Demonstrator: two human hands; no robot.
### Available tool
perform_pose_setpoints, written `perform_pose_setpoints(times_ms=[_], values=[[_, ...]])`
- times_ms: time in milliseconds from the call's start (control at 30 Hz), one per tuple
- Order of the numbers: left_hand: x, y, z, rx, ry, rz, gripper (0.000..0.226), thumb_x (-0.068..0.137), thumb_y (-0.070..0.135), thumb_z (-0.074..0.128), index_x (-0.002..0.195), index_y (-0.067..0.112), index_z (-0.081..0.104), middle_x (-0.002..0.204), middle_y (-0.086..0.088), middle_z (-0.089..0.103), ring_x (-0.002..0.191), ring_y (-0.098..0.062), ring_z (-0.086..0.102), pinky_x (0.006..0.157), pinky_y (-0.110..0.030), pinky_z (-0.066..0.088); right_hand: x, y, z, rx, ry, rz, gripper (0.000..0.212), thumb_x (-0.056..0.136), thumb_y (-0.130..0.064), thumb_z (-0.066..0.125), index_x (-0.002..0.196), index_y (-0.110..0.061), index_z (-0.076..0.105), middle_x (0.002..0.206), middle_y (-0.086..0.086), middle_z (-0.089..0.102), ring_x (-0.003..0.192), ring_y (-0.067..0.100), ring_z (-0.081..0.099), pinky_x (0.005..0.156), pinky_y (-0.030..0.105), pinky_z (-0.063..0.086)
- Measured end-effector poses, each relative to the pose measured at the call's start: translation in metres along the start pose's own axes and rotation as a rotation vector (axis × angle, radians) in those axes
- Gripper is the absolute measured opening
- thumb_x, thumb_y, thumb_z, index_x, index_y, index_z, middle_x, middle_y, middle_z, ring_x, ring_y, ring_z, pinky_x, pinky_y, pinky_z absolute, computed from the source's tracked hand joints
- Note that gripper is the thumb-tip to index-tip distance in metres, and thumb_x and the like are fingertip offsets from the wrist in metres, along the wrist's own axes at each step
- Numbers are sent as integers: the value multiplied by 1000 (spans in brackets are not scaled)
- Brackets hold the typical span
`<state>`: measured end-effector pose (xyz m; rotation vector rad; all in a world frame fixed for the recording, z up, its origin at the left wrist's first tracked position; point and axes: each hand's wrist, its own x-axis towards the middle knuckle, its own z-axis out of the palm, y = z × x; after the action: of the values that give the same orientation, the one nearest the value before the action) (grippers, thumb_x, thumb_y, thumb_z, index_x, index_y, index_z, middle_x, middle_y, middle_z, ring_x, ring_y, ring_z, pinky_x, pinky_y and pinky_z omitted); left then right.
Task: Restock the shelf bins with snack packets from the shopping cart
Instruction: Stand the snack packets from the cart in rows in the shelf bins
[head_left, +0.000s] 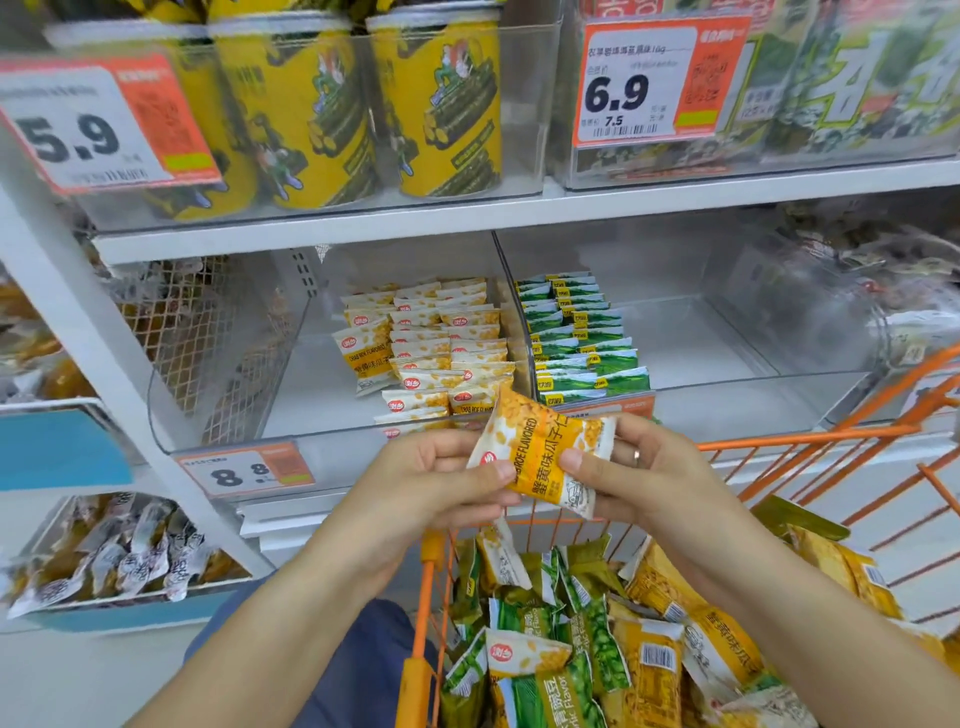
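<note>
Both hands meet just above the rim of the orange shopping cart (810, 436), sharing one yellow snack packet (545, 452). Left hand (441, 483) pinches the packet's lower left edge between thumb and fingers; right hand (639, 467) pinches its right side the same way, so the packet is held tilted between them, printed face up.

Directly beyond the hands sits the clear shelf bin (291, 384) with matching yellow packets (441, 343) standing in neat rows. Those rows fill only the bin's right part; the stretch beyond the left hand is bare floor. Beyond the right hand, a second bin (727, 353) holds a single column of green packets (582, 338) against its left wall, with the rest of it unfilled.

Below the hands, the cart is heaped with loose packets (597, 639), yellow and green mixed together.

Judging from this, the restocking is under way but far from finished: both bins have plenty of room, and the cart has many packets left. The held packet looks bound for the front of the yellow rows, just ahead of the fingertips.
</note>
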<state>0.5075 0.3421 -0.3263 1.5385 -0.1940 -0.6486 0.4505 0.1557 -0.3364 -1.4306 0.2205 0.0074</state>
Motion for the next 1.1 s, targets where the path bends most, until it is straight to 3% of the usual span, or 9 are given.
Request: perform_pose_setpoints(times_ms=[133,233,367,433,533,600,700,833,1100], values=[[-4,2,-4,-62,88,48,40,72,27,68,110,15,67,100,-5,75,90,-21,72,70,-23,58,18,-5,22,-72,-35,-50,21,83,-10,69,103,-6,64,93,6,74,79,12,70,62,18,54],[-1,9,-23,-60,232,153,32,74,23,68,105,14,68,95,-3,75,85,-17,72,69,-23,58,33,-8,37,-405,12,-241,36,79,-33,72,111,-24,59,108,-15,65,98,-1,60,78,10,46],[30,29,-88,131,535,351,10,84,9,69,89,17,68,81,0,70,77,-11,65,67,-21,57,64,-7,28,-948,182,-373,71,85,-54,58,144,-25,32,141,-6,44,130,12,39,100,29,35],[55,34,-119,232,628,333,9,83,11,72,87,15,66,86,-8,67,81,-17,61,70,-26,55,76,-1,24,-1135,215,-287,65,89,-59,46,139,-17,39,129,6,57,122,23,50,93,35,41],[100,29,-162,443,731,175,35,71,21,82,99,6,67,96,-14,67,87,-25,63,81,-38,55,80,11,27,-1571,222,-261,57,95,-60,24,99,-12,53,90,8,64,92,27,61,77,35,40],[125,22,-173,622,681,34,53,68,26,84,113,5,66,109,-16,68,98,-28,66,89,-41,54,80,13,27,-1594,229,-294,54,96,-59,21,90,-14,50,78,5,58,86,25,60,73,34,36],[149,11,-169,973,632,-77,50,82,27,74,124,4,60,121,-15,63,107,-30,63,91,-37,52,82,14,25,-1591,246,-326,51,96,-60,19,84,-17,42,69,0,45,75,22,56,70,33,33],[165,5,-155,900,596,-70,45,83,19,73,122,2,59,122,-18,62,105,-32,63,91,-40,53,84,17,25,-1574,253,-350,49,96,-60,21,83,-17,41,69,0,44,75,23,54,72,33,34],[168,3,-151,942,656,53,45,83,11,72,125,2,59,130,-16,58,117,-31,55,93,-29,43,89,20,21,-1542,282,-395,47,96,-58,25,81,-16,42,62,-2,39,63,20,43,61,30,32]])
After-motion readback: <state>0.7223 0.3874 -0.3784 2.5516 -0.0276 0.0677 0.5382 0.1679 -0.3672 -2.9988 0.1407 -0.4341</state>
